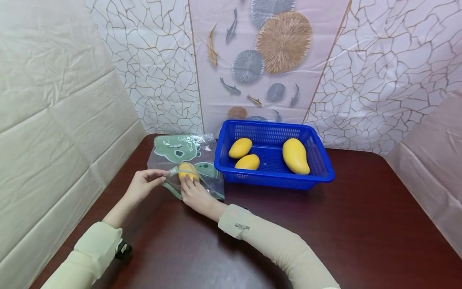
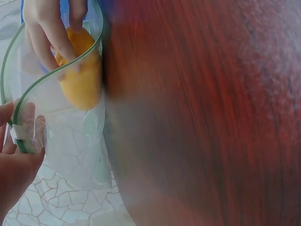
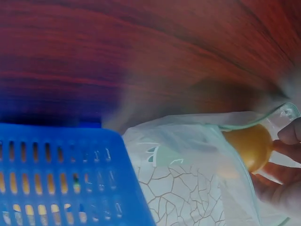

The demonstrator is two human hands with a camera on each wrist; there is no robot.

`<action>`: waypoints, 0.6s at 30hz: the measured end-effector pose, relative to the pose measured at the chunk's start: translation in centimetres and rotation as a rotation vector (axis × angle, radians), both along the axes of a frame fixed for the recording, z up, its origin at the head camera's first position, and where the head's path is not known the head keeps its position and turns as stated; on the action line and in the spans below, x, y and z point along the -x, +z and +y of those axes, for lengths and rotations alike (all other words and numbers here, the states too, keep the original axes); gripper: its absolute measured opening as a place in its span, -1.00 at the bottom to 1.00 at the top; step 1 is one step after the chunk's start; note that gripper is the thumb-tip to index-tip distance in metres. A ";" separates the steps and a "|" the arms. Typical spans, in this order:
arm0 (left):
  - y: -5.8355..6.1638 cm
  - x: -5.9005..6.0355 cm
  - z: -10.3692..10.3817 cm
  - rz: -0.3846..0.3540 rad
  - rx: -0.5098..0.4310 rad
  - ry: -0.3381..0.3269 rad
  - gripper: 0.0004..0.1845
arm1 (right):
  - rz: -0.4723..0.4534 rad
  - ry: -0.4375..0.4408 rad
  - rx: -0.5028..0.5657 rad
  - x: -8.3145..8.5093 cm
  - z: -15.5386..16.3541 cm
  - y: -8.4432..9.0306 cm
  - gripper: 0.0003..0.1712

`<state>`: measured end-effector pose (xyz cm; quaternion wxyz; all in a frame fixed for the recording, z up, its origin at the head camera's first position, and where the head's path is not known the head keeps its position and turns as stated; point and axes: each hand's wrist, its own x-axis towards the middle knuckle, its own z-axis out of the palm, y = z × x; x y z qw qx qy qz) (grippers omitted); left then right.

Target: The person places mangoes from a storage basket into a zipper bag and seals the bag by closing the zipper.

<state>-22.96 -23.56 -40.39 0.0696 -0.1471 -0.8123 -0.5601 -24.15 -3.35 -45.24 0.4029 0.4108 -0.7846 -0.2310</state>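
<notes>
Your left hand pinches the bag's mouth open; your right hand grips a mango inside it — the basket with three mangoes sits just beside, on the table.

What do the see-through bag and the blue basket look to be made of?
The bag looks like thin clear plastic film: glossy, wrinkled, with a green zip strip and printed cartoon. The basket looks like rigid moulded plastic: uniform blue, with slotted walls and a smooth rim.
</notes>
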 end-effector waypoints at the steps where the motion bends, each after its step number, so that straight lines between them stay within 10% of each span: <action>1: 0.0 0.0 0.0 -0.001 -0.002 0.001 -0.73 | 0.001 -0.010 0.008 0.0 -0.2 0.0 -0.59; 12: 0.0 -0.5 -0.2 0.009 -0.034 -0.004 -0.72 | 0.085 -0.160 0.097 1.1 -1.8 -0.5 -0.60; 18: 0.3 -0.2 -0.3 0.023 -0.046 -0.023 -0.71 | -0.013 -0.182 0.096 0.8 -1.2 0.0 -0.58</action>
